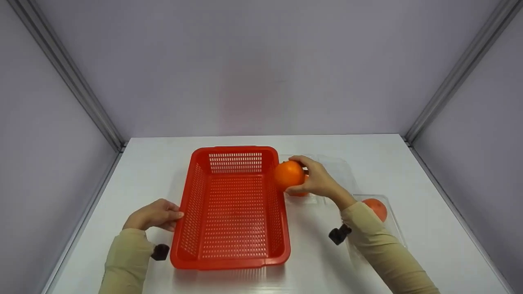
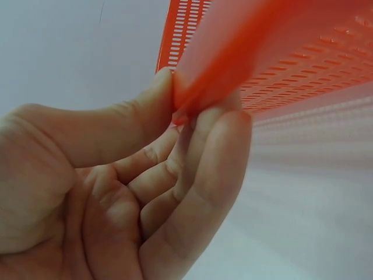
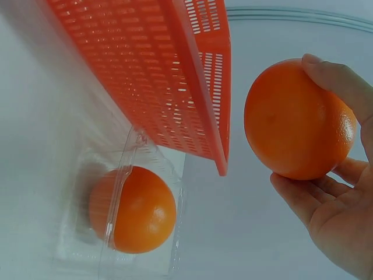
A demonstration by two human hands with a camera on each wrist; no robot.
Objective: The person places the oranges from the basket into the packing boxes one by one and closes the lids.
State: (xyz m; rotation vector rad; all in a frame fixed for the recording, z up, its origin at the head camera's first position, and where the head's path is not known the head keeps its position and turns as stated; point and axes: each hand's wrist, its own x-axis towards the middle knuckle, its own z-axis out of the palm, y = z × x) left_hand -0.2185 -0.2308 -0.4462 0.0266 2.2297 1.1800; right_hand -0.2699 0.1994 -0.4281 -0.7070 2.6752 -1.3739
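A red perforated plastic basket (image 1: 235,216) stands on the white table with nothing inside it. My left hand (image 1: 157,215) pinches the rim of its left side between thumb and fingers; the left wrist view shows the thumb (image 2: 134,119) against the rim. With my right hand (image 1: 312,179) I grip an orange (image 1: 289,174) just above the basket's right rim. In the right wrist view this orange (image 3: 297,119) sits between thumb and fingers, raised beside the basket wall (image 3: 134,70). Below it, a second orange (image 3: 143,210) lies in a clear plastic container (image 3: 116,233).
Another clear container (image 1: 396,228) lies to the right, partly under my right forearm, with a reddish-orange round fruit (image 1: 376,209) in it. Grey-white walls (image 1: 261,69) enclose the table (image 1: 155,155) at the back and both sides.
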